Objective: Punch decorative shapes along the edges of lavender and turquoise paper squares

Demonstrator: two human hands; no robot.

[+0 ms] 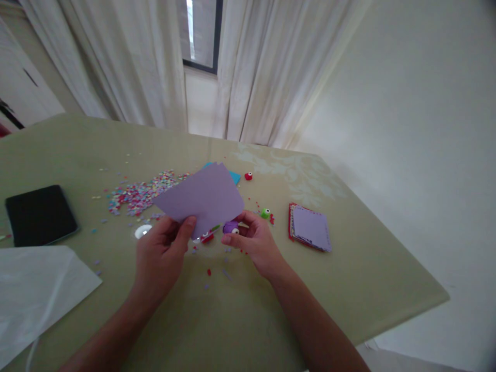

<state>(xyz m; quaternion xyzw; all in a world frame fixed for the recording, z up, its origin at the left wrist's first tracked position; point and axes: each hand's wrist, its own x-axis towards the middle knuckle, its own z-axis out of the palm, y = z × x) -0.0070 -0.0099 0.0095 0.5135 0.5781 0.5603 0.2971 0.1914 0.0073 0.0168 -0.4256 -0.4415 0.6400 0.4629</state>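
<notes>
A sheet of light purple paper (205, 194) is raised above the table, tilted. My left hand (165, 253) pinches its lower left edge, thumb on top. In my right hand (256, 237), at the sheet's lower right corner, is a small purple paper punch (230, 228) with a bulging cartoon eye. Whether the paper sits in its slot I cannot make out. Beneath the sheet lie a red punch-like piece (207, 236) and a blue sheet (234, 177), both partly hidden. A green punch (265, 213) lies right of my right hand, and a red one (248, 176) farther back.
Coloured paper confetti (143, 196) is heaped left of the sheet, with loose bits around my hands. A stack of purple and red paper (310, 228) lies at the right. On the left are a black tablet (41, 215) and a white sheet or bag (42, 294).
</notes>
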